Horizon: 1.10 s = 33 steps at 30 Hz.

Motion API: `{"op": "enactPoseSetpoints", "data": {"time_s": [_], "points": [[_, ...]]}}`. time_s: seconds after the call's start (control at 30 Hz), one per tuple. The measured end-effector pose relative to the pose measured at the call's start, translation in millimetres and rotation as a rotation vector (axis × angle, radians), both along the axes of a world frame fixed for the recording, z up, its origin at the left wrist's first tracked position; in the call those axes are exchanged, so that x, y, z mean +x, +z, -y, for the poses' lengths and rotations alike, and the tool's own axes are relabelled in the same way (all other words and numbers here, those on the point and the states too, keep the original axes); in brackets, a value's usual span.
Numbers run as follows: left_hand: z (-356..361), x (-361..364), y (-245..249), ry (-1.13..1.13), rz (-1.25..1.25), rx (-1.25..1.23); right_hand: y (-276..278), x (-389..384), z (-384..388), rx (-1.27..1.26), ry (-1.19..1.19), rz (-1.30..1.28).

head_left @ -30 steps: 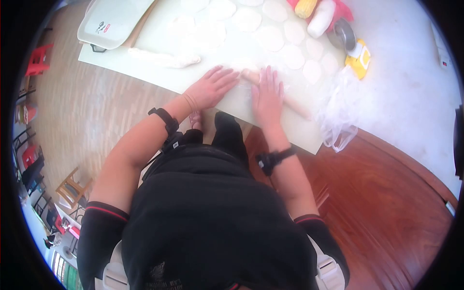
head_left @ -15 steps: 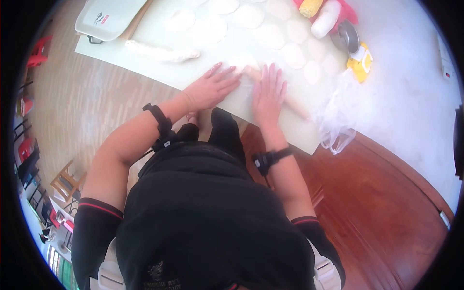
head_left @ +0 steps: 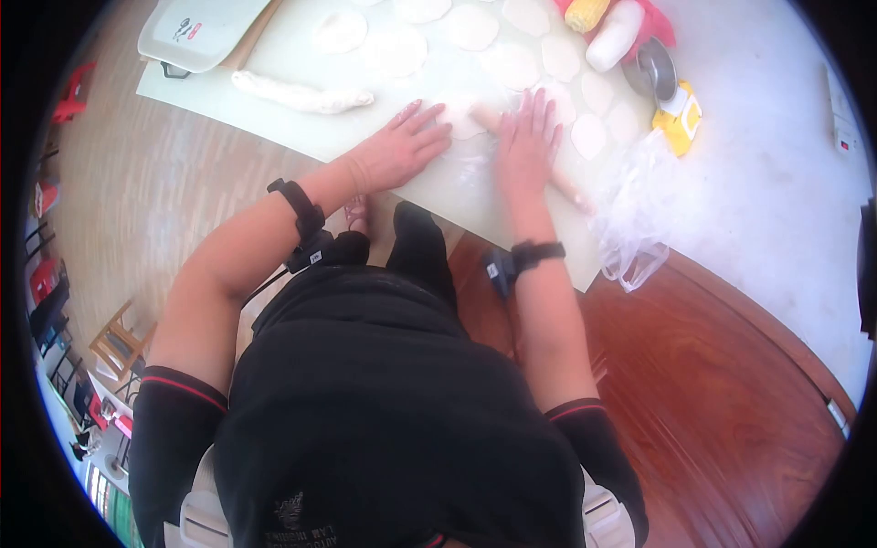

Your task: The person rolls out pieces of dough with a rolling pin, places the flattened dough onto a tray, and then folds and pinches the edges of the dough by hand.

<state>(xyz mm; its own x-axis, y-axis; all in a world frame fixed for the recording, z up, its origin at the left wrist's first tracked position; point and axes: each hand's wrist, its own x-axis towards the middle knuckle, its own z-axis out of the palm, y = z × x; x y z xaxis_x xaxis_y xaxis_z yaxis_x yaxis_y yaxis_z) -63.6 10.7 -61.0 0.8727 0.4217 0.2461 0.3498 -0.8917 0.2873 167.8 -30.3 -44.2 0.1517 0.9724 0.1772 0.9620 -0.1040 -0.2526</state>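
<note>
My right hand (head_left: 526,146) lies flat with its fingers stretched over a wooden rolling pin (head_left: 568,190), whose two ends show on either side of it. My left hand (head_left: 400,146) is spread out, its fingertips at the left edge of a thin dough round (head_left: 461,119). The pin's upper left end rests on that round. Left of my left hand lies a long rope of dough (head_left: 301,94) on the pale mat (head_left: 265,126). Several flat dough rounds (head_left: 472,27) are spread beyond my hands.
At the upper left stands a light tray (head_left: 196,35). To the right are a metal bowl (head_left: 654,70), a yellow packet (head_left: 678,119), a crumpled clear plastic bag (head_left: 635,201), a yellow corn cob (head_left: 586,13) and a white roll (head_left: 616,36).
My right hand and the rolling pin under it have moved forward and a little right. My left hand has shifted slightly, staying at the edge of the dough round.
</note>
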Motion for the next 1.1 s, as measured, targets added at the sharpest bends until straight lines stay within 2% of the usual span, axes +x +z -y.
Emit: {"op": "enactPoseSetpoints", "data": {"time_s": [0.13, 0.2, 0.3, 0.37, 0.57, 0.73, 0.8, 0.9, 1.0, 1.1], "points": [[-3.3, 4.7, 3.2, 0.027, 0.059, -0.031, -0.5, 9.1, 1.3, -0.044, 0.008, -0.062], [-0.7, 11.2, 4.4, 0.054, 0.105, -0.039, 4.0, 3.8, 25.0, 0.008, 0.037, -0.183], [4.0, 24.8, 4.5, 0.156, 0.151, -0.085, 2.4, -1.3, 41.1, -0.007, 0.136, -0.056], [5.6, 30.3, 2.0, 0.191, 0.080, -0.070, -4.7, 5.0, 41.9, -0.021, 0.124, -0.067], [-4.5, 15.8, -4.9, -0.022, 0.182, -0.110, 1.9, 5.8, 55.7, 0.013, 0.065, -0.096], [5.0, 6.6, -6.9, 0.058, 0.151, -0.093, 1.4, -12.7, 44.4, -0.033, 0.094, -0.030], [9.7, 4.7, -8.1, 0.048, 0.145, -0.087, -3.1, -0.7, 23.7, -0.007, 0.018, 0.124], [8.0, 7.5, -4.0, 0.058, 0.124, -0.062, -3.6, 6.3, 11.5, -0.008, 0.009, 0.059], [7.8, 5.6, -9.1, 0.073, 0.136, -0.038, -5.9, -13.3, 50.3, -0.069, 0.096, -0.033], [10.8, 6.2, -11.3, 0.076, 0.147, -0.041, -1.7, -28.0, 68.3, -0.053, 0.098, 0.002]]}}
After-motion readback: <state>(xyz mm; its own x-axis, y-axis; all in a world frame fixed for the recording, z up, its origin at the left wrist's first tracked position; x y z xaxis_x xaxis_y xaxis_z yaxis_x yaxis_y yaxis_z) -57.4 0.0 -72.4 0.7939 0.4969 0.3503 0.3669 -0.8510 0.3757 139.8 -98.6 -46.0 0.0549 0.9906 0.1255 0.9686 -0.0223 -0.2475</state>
